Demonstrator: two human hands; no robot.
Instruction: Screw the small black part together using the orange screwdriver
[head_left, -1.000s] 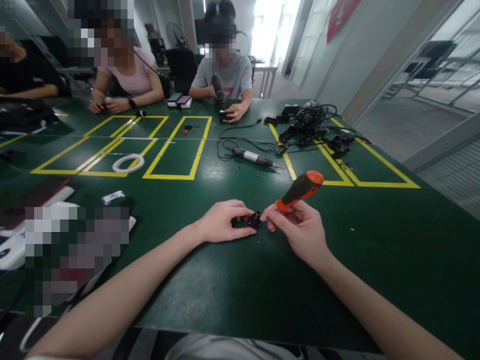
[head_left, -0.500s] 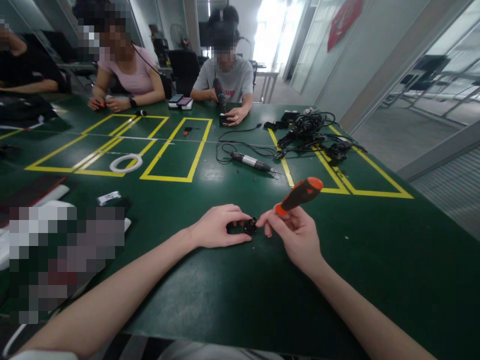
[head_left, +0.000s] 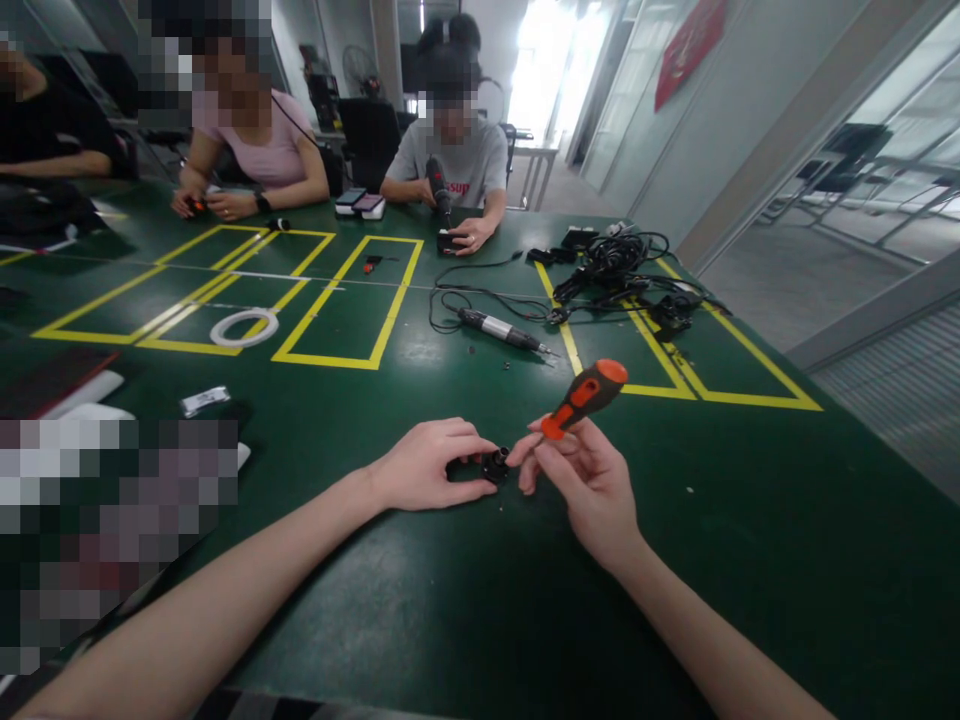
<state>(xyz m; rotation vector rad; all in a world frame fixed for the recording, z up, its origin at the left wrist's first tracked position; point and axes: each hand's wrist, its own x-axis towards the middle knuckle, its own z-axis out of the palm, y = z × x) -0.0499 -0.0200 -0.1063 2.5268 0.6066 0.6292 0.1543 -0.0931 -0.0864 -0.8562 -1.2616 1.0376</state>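
Small black part, centre of frame, on table: held narrowly between left hand thumb and fingers. Orange-and-black screwdriver: held by right hand, handle tilted upper right. White ring, left: across yellow tape. Green table: slanting right edge.

Head-worn view, facing forward and down, left hand and right hand near, green table below

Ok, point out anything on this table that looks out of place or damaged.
No damage or spill stands out. Untidy, though: the black cables lie in a tangled heap at back right, sprawling across yellow tape.
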